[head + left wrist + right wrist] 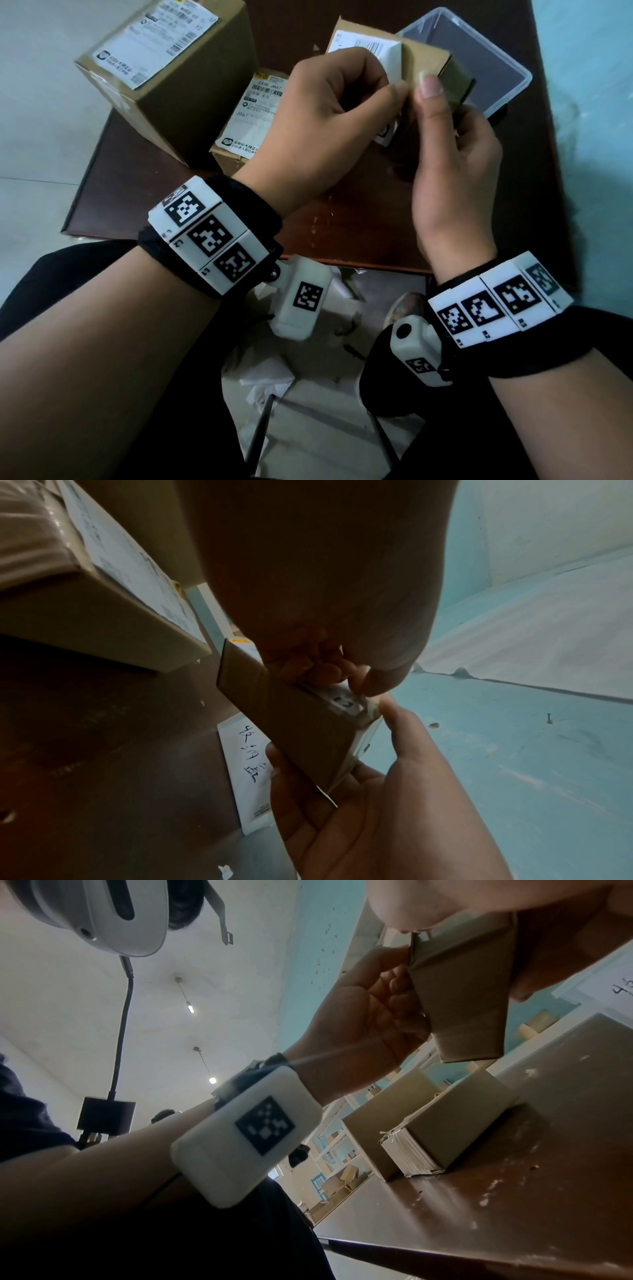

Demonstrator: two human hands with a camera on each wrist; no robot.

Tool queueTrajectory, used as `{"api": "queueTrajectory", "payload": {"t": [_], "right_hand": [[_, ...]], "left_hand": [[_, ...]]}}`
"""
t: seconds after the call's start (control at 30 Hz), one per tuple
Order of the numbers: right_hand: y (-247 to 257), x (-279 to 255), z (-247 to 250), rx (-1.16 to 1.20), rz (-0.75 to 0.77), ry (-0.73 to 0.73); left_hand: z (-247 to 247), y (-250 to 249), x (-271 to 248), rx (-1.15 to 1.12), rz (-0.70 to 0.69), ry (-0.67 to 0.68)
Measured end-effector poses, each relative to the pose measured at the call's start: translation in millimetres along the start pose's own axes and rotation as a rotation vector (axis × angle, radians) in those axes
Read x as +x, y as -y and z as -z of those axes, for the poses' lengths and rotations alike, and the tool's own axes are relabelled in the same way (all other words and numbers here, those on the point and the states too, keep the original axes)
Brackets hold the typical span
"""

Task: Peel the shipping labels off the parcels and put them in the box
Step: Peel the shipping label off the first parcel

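- Table (pixel 359 219), brown, chipped near edge.
- Large parcel (pixel 191 102), label print blurred.
- Clear box (pixel 513 85), far right, partly hidden.
- Small parcel (pixel 236 147), label reads "J067".
- Held parcel (pixel 428 58), raised above table: right hand (pixel 455 185) grips it.
- Shipping label (pixel 390 54): left hand (pixel 318 123) pinches its lifted edge; text unreadable.

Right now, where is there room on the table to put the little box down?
Bare brown wooden table lies near the front edge, below both hands. The back is crowded: large cardboard parcel, small labelled parcel, clear plastic box.
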State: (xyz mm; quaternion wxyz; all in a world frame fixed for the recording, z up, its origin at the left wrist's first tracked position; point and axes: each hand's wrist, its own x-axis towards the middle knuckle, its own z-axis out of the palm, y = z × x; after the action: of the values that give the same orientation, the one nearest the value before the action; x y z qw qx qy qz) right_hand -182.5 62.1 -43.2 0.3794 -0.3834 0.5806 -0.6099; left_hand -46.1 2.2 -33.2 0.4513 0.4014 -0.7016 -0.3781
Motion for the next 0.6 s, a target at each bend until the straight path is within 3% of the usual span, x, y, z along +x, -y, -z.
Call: {"api": "queueTrajectory", "payload": {"t": [0.17,0.33,0.6], "right_hand": [[1.5,2.0,2.1,0.015,0.036,0.083],[-2.3,1.2,1.6,-0.011,0.003,0.157],[-5.0,4.2,1.4,0.017,-0.103,0.155]], "left_hand": [[2.1,-0.2,1.1,-0.134,0.118,0.023],[7.2,-6.8,3.1,-0.123,0.165,0.032],[9.6,2.5,3.1,0.110,-0.001,-0.039]]}}
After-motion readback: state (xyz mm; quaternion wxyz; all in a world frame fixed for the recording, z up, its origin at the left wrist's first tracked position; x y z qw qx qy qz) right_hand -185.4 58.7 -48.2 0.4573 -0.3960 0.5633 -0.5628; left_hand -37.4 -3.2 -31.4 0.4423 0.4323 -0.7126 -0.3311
